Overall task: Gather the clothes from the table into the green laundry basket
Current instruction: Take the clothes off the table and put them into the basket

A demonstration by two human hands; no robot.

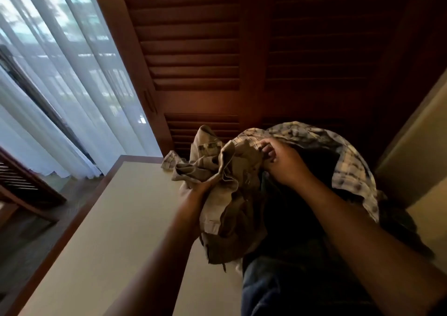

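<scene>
A heap of clothes lies at the far right end of the cream table [116, 223]. On top is a crumpled khaki garment [225, 170]. A plaid shirt [348, 160] arches over dark clothes [290, 209], and blue denim [266, 289] lies nearest me. My left hand [198, 189] grips the khaki garment from below. My right hand [283, 163] is closed on the fabric where the khaki garment meets the plaid shirt. No green laundry basket is in view.
Dark wooden louvred doors [217, 49] stand right behind the table. A window with sheer white curtains [60, 85] fills the left. The table has a brown wooden rim [79, 209]. A cream wall [416, 151] is on the right.
</scene>
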